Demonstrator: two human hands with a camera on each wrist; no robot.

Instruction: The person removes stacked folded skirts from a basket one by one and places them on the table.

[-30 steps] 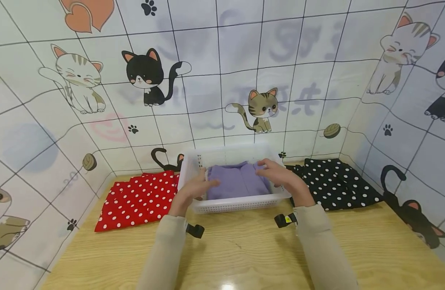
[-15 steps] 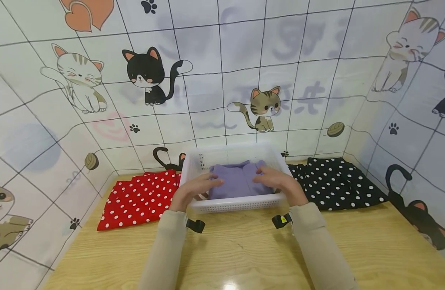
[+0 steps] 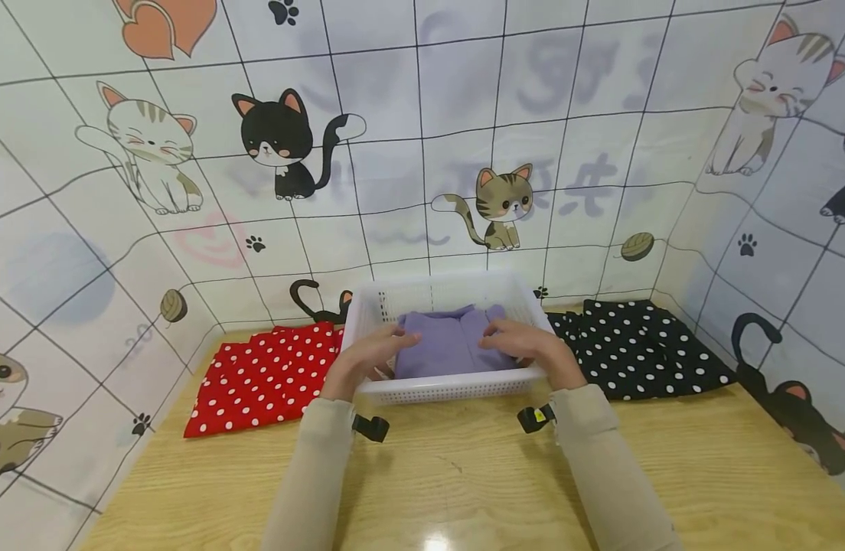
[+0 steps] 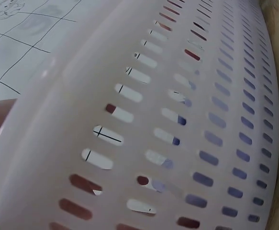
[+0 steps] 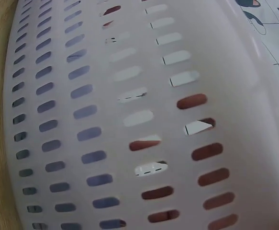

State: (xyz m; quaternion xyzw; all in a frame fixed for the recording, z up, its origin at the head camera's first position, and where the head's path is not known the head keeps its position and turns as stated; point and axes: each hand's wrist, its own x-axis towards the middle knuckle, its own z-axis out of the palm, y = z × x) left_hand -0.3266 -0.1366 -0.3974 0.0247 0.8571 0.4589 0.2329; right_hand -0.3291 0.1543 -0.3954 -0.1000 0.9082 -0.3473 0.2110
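Folded light-purple cloth [image 3: 439, 348] lies inside a white slotted plastic basket [image 3: 450, 384] in the head view. My left hand [image 3: 370, 353] reaches over the basket's front left, its fingertips at the cloth's left edge. Opposite it, my right hand [image 3: 529, 344] comes over the front right, fingertips over the cloth's right part. Both hands look relaxed, with lower fingers partly hidden in the basket. The basket wall [image 4: 82, 86] fills the left wrist view, purple showing through its slots. Similar slotted wall [image 5: 177, 110] fills the right wrist view, with bits of fingers behind it.
A red cloth with white dots [image 3: 264, 379] lies left of the basket on the wooden table [image 3: 443, 467]. To the right is a black cloth with white dots [image 3: 643, 348]. Behind stands a wall covering printed with cats [image 3: 395, 153].
My right hand has come left and slightly down over the purple cloth. The left hand's fingers have shifted right onto the cloth's edge. The basket holds its place, and the last half second shows little motion.
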